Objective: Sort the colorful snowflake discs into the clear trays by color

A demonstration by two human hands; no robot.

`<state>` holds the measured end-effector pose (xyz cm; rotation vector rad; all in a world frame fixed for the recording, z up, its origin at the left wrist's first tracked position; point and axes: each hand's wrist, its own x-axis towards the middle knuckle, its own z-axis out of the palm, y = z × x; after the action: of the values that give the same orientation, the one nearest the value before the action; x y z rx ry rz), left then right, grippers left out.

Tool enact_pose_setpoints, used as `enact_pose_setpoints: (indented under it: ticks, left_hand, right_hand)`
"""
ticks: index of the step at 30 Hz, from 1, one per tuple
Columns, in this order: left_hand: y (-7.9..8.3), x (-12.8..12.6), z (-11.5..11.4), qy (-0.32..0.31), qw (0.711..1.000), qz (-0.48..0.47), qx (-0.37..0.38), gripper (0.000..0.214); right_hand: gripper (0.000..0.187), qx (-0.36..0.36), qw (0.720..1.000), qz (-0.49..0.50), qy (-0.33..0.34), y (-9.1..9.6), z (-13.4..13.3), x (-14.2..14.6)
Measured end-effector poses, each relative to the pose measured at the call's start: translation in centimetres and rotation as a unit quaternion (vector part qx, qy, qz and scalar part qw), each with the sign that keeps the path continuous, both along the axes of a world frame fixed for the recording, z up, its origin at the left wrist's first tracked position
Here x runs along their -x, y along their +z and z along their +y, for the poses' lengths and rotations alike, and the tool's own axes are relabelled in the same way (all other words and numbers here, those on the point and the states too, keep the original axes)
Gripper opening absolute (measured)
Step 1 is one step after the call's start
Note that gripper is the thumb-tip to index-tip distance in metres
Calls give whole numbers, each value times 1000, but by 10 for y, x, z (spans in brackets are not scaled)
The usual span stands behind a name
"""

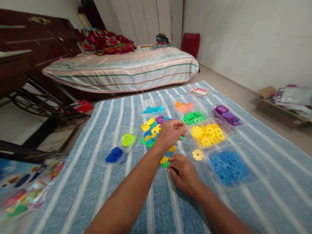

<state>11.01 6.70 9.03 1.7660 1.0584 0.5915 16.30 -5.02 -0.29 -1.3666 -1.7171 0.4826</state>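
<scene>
Flower discs (151, 130) in a mixed heap on striped cloth (78, 182); left hand (172, 131) above, grip nearly closed, cannot tell if holding any; right hand (184, 174) half-curled beside a green disc (166, 164), hold unclear.

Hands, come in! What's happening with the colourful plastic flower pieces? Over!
Left hand covering part of the mixed pile of flat, multicoloured plastic flower pieces, grip unclear. Right hand at the pile's near edge. Left forearm partly blocking the view.
</scene>
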Motion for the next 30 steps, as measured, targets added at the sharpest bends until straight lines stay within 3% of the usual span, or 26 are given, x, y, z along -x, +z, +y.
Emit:
enact_pose_setpoints:
  ticks: [2, 5, 7, 9, 18, 23, 25, 27, 29, 30]
  left_hand:
    - [-3, 1, 0, -29, 988, 122, -91, 14]
    - [-14, 11, -1, -81, 910, 347, -213, 10]
    - [-22, 18, -3, -102, 867, 427, -235, 12]
    - [-27, 21, -4, -117, 854, 451, -232, 12]
    - [-31, 24, 0, -123, 884, 413, -183, 6]
    - [-21, 19, 5, -109, 915, 352, -163, 5]
    - [-13, 9, 5, -107, 950, 265, -123, 8]
    - [-5, -3, 3, -97, 987, 118, -49, 15]
    - [-1, -12, -1, -82, 996, 14, -4, 23]
    - [0, -15, -2, -80, 997, 18, -14, 22]
  right_hand:
    - [12, 3, 1000, -3, 1, 0, 0, 0]
    - [12, 7, 1000, -6, 2, 1, 0, 0]
    - [12, 10, 1000, -7, 3, 1, 0, 0]
    - [12, 12, 1000, -8, 3, 2, 0, 1]
    - [13, 8, 1000, -8, 2, 0, 1, 1]
    - [13, 9, 1000, -6, -2, -1, 0, 1]
    - [13, 5, 1000, -3, -5, -1, 0, 1]
    - [13, 3, 1000, -1, -5, -1, 1, 1]
    - [13, 4, 1000, 3, -1, 0, 1, 0]
    - [13, 5, 1000, 3, 0, 1, 1, 0]
